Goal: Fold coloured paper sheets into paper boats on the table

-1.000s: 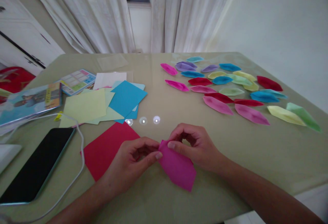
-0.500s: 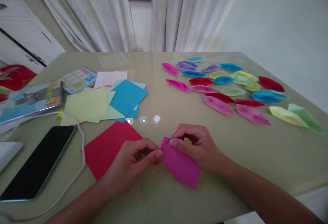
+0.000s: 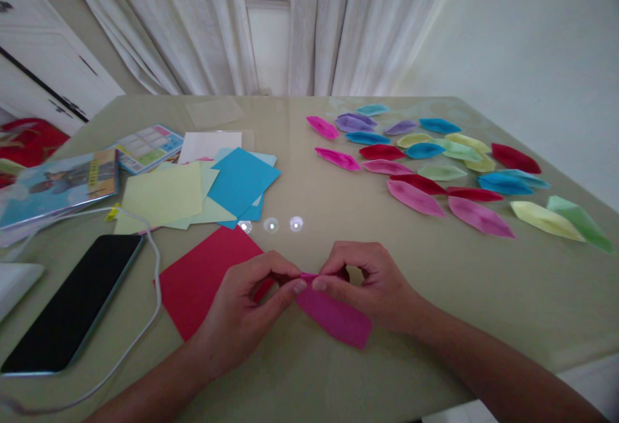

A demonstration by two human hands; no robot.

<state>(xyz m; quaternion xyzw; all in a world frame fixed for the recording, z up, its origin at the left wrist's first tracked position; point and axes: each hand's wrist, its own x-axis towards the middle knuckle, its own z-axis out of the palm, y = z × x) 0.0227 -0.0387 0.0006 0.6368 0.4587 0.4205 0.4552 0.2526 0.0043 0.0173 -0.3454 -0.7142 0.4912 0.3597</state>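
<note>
Between my two hands is a folded magenta paper (image 3: 334,315), its lower part slanting down to the right. My left hand (image 3: 258,297) pinches the paper's upper left corner between thumb and fingers. Close beside it, my right hand (image 3: 370,284) grips the top edge, thumb in front and fingers curled behind. The fingertips nearly meet, and the fold beneath them is partly hidden. A red paper sheet (image 3: 203,278) lies flat on the table, partly covered by my left hand.
Several folded paper boats (image 3: 416,198) in many colours spread over the table's right side. Pale yellow sheets (image 3: 162,194) and blue sheets (image 3: 244,181) lie at left, near a booklet (image 3: 62,184). A phone (image 3: 72,300) and a white cable (image 3: 158,281) sit at front left.
My left fingers have moved up onto the paper's top edge, nearer my right thumb. The magenta paper's top is now bent over, and its lower end has shifted slightly left and up.
</note>
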